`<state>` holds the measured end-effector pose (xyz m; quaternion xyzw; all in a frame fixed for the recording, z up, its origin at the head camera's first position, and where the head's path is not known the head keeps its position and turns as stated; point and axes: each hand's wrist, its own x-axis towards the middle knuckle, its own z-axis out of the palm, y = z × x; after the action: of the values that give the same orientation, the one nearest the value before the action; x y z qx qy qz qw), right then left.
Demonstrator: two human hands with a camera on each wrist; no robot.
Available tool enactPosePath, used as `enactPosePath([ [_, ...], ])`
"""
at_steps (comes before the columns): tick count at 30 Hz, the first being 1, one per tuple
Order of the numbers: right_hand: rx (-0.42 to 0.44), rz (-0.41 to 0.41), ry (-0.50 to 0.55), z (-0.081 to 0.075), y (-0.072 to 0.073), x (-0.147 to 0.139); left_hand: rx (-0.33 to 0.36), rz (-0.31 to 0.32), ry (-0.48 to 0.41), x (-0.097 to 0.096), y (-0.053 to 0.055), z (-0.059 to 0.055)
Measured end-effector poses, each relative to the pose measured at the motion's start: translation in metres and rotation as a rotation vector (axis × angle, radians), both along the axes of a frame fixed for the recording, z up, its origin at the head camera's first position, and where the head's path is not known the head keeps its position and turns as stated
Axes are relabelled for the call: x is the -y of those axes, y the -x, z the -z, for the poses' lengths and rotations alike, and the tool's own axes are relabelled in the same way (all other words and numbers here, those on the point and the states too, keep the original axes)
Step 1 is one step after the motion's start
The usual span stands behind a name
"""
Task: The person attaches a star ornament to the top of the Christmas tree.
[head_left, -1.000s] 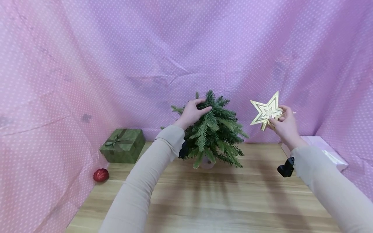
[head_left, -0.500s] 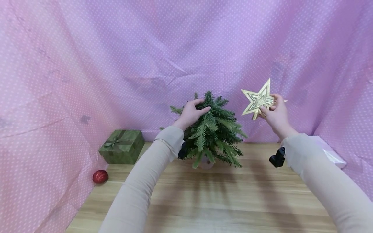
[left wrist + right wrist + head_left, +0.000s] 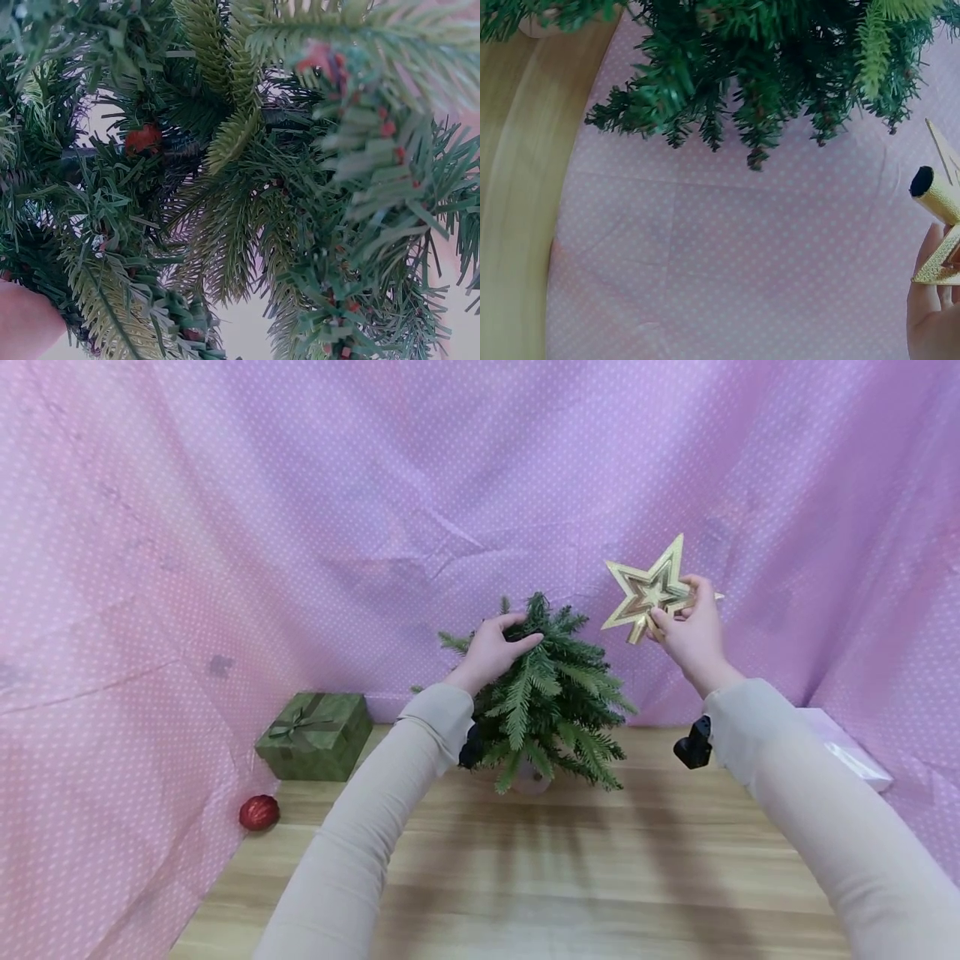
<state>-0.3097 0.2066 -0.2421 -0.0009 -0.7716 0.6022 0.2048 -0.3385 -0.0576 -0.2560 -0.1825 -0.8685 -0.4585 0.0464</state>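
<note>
Gripping the gold star (image 3: 649, 595), your right hand (image 3: 696, 631) pinches it at the right-hand side in the head view, thumb in front and fingers behind. The star is face-on, slightly tilted, with its tubular socket (image 3: 637, 631) directed downward. It sits to the right of and above the tip of the green tree (image 3: 558, 693), apart from the branches. Your left hand (image 3: 489, 653) holds the upper part of the tree from the left side, its thumb across the front; some of its fingertips are hidden in the needles. The tree stands upright on a pale base (image 3: 531, 779) on the wooden table (image 3: 600, 877). At the left, note the green gift box (image 3: 318, 739) with its ribbon bow and, nearer you, the red ornament (image 3: 259, 812). A whitish box (image 3: 851, 747) lies at the right, partly behind your sleeve. Pink dotted cloth (image 3: 390, 468) forms the backdrop.

In the left wrist view, dense branches fill the frame; your thumb (image 3: 28, 321) shows at lower left.

In the right wrist view, the socket's dark mouth faces left, and the right edge crops the star and your fingers. The tree's branches hang across the top, clear of the socket.
</note>
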Motion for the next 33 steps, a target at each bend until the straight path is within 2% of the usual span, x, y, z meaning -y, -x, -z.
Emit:
enactPosePath([
  [7,0.011,0.044,-0.176,-0.012,0.0,0.007,0.0,0.011,-0.009,0.0,0.001,-0.001],
  [10,0.005,0.043,-0.172,-0.016,0.001,0.012,0.004,0.013,-0.011,0.001,0.001,-0.001],
  [14,0.009,-0.023,-0.063,-0.021,0.003,0.019,0.005,0.005,-0.011,0.001,0.001,-0.001],
  [17,0.012,-0.06,-0.019,-0.025,0.005,0.025,-0.005,0.0,-0.007,0.002,0.001,-0.002],
  [21,-0.006,-0.051,-0.033,-0.027,0.005,0.033,-0.006,-0.003,-0.004,0.003,0.001,-0.002],
  [28,-0.097,-0.013,-0.114,-0.03,0.005,0.046,-0.001,-0.007,0.0,0.003,-0.001,-0.001],
  [33,-0.053,-0.006,-0.107,-0.037,0.006,0.052,-0.003,-0.008,-0.003,0.002,-0.004,-0.002],
])
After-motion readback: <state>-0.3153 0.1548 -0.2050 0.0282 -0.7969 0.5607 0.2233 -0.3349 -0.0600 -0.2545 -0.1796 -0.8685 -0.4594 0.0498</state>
